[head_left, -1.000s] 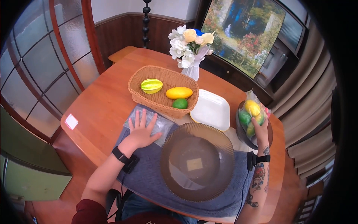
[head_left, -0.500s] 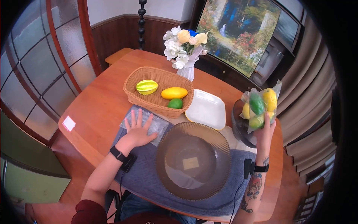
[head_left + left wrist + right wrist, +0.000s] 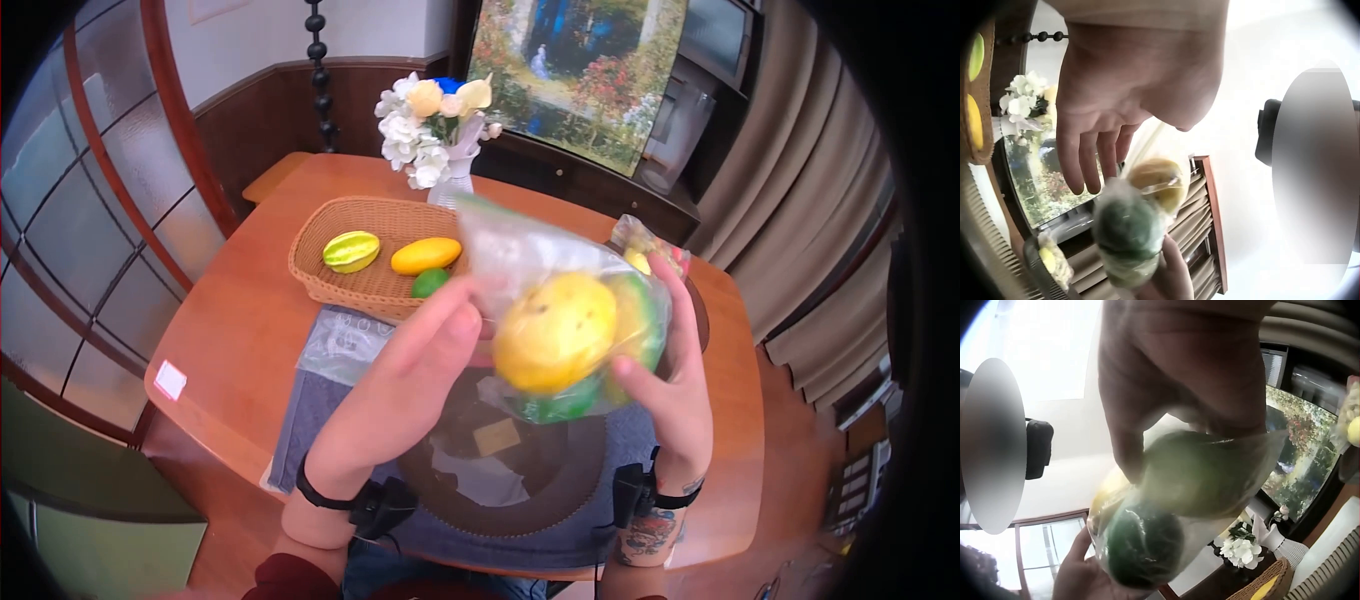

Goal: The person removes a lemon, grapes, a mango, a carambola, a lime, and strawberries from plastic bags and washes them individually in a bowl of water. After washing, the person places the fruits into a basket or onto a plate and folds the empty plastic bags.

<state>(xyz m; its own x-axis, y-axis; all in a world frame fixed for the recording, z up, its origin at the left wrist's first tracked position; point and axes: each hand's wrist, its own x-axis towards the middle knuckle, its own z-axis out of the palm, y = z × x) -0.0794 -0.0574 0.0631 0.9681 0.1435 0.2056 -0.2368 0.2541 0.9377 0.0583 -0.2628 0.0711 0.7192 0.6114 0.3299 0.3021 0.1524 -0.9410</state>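
From my seat at the controls, the right wrist view shows me the right hand (image 3: 1179,369) reaching down from the top, its fingers gripping a clear bag (image 3: 1263,465). Through the plastic I make out a dark green fruit (image 3: 1145,547) low down, a paler green fruit (image 3: 1194,478) above it and a yellow fruit (image 3: 1107,495) on the left. The left hand (image 3: 1088,578) sits at the bag's lower left; I can't tell whether they touch. Beyond, I have a painting (image 3: 1300,447), white flowers (image 3: 1241,551) in a white vase (image 3: 1291,551), and a wicker basket (image 3: 1277,570) holding something yellow (image 3: 1265,589), near a ribbed rim (image 3: 1329,572).
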